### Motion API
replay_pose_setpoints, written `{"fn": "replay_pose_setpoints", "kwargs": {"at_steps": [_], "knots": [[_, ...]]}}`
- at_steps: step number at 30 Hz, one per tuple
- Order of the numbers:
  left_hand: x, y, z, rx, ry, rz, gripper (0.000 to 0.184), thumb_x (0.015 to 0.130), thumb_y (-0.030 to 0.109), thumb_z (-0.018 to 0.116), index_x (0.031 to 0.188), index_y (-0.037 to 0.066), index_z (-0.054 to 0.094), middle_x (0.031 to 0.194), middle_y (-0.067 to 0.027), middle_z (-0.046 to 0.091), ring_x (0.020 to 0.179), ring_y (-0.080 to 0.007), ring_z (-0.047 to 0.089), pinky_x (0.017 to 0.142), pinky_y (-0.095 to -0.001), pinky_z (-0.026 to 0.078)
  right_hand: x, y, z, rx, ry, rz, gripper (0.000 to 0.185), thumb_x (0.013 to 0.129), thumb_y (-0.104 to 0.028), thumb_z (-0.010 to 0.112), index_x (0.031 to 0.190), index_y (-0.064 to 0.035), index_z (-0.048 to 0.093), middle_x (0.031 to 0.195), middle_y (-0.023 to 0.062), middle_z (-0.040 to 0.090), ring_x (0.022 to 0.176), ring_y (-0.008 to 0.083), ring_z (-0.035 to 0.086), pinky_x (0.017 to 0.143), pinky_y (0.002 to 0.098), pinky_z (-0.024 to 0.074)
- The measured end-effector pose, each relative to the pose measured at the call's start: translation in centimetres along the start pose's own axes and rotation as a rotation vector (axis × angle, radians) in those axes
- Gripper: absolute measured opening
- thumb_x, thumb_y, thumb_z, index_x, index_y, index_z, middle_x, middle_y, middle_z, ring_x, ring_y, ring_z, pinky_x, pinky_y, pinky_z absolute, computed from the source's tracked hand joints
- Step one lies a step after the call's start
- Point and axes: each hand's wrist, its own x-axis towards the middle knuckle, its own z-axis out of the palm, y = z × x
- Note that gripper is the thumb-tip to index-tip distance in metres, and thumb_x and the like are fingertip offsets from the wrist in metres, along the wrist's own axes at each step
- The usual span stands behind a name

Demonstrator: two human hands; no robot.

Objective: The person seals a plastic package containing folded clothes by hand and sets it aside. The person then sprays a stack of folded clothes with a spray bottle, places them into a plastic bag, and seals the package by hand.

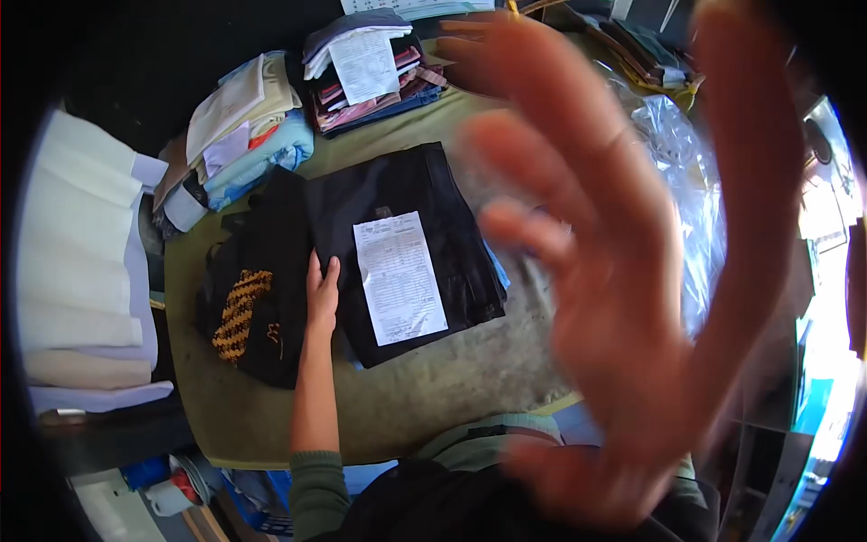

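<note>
My left hand [323, 294] is at the left edge of a folded black garment [406, 181], its thumb and one finger showing and the other fingers hidden in the dark cloth. It seems to pinch that edge. On the garment lies a white printed slip [400, 278]. Left of my hand rests a second black garment [289, 217] with a yellow patterned band and small yellow lettering. My right hand [623, 262] is raised close to the camera, blurred, with its fingers spread and nothing visible in it. It blocks the right part of the table.
At the back stand a folded clothes stack [420, 77] with another slip [364, 68] and a pile of light and blue fabrics [239, 135]. White cloths [86, 244] hang at the left. Clear plastic [664, 135] lies right, on the olive-covered table [452, 388].
</note>
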Motion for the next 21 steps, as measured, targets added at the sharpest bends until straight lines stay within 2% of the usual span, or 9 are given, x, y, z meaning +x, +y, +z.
{"fn": "replay_pose_setpoints", "kwargs": {"at_steps": [3, 5, 8, 9, 14, 18, 21], "knots": [[3.8, -5.8, -3.0, 0.282, 0.056, -0.212, 0.053, 0.092, 0.02, 0.041, 0.138, -0.002, 0.031, 0.141, -0.0173, 0.033, 0.131, -0.0275, 0.03, 0.106, -0.0349, 0.026, 1.7, 1.0, 3.6, 0.261, -0.248, 0.015, 0.091, 0.066, -0.003, 0.064, 0.145, -0.0052, 0.018, 0.143, 0.0198, 0.031, 0.128, 0.028, 0.036, 0.104, 0.04, 0.03], [3.6, -9.8, -3.6, 0.42, 0.075, -0.42, 0.052, 0.092, 0.014, 0.034, 0.14, -0.005, 0.026, 0.147, -0.0213, 0.024, 0.137, -0.0314, 0.021, 0.109, -0.0368, 0.023, 2.4, 1.5, 5.2, 0.337, -0.328, 0.043, 0.089, 0.068, -0.003, 0.064, 0.145, -0.0057, 0.018, 0.143, 0.0193, 0.032, 0.128, 0.0276, 0.035, 0.104, 0.0402, 0.0298], [2.8, -7.9, -1.8, 0.07, 0.065, 0.075, 0.064, 0.095, 0.037, 0.048, 0.144, 0.006, 0.021, 0.145, -0.0155, 0.031, 0.134, -0.0247, 0.029, 0.108, -0.0329, 0.024, 2.5, 2.3, 5.5, 0.39, -0.369, 0.074, 0.086, 0.071, -0.004, 0.063, 0.145, -0.0066, 0.019, 0.143, 0.0187, 0.032, 0.129, 0.0271, 0.035, 0.104, 0.0406, 0.0295], [1.3, -3.8, -1.2, 0.057, -0.006, -0.041, 0.071, 0.094, 0.041, 0.047, 0.146, 0.008, 0.012, 0.149, -0.0164, 0.022, 0.138, -0.0263, 0.021, 0.11, -0.0342, 0.02, 2.7, 2.4, 5.5, 0.406, -0.373, 0.076, 0.085, 0.072, -0.004, 0.063, 0.145, -0.0068, 0.019, 0.143, 0.0185, 0.032, 0.129, 0.0269, 0.035, 0.104, 0.0407, 0.0294], [1.6, -2.8, -0.9, 0.194, 0.047, -0.274, 0.064, 0.097, 0.036, 0.044, 0.146, 0.007, 0.016, 0.149, -0.0128, 0.023, 0.137, -0.0232, 0.023, 0.11, -0.0331, 0.019, 3.5, 3.0, 5.1, 0.407, -0.333, 0.088, 0.08, 0.078, -0.006, 0.062, 0.145, -0.0082, 0.019, 0.144, 0.0174, 0.033, 0.13, 0.026, 0.034, 0.104, 0.0413, 0.0288], [2.3, -3.2, -0.6, 0.102, 0.017, -0.179, 0.064, 0.096, 0.035, 0.045, 0.146, 0.007, 0.016, 0.149, -0.012, 0.024, 0.137, -0.0229, 0.023, 0.109, -0.0328, 0.02, 3.6, 3.9, 3.5, 0.326, -0.17, 0.073, 0.075, 0.082, -0.007, 0.061, 0.145, -0.0093, 0.02, 0.144, 0.0165, 0.033, 0.131, 0.0252, 0.034, 0.105, 0.0418, 0.0284], [2.7, -2.9, -0.1, -0.003, -0.006, -0.084, 0.064, 0.096, 0.034, 0.045, 0.146, 0.006, 0.016, 0.149, -0.0114, 0.024, 0.137, -0.0227, 0.024, 0.109, -0.0325, 0.021, 1.3, 7.6, 1.1, -0.037, 0.051, 0.187, 0.072, 0.085, -0.008, 0.061, 0.145, -0.0102, 0.021, 0.144, 0.0158, 0.033, 0.131, 0.0247, 0.033, 0.105, 0.0422, 0.028]]}}
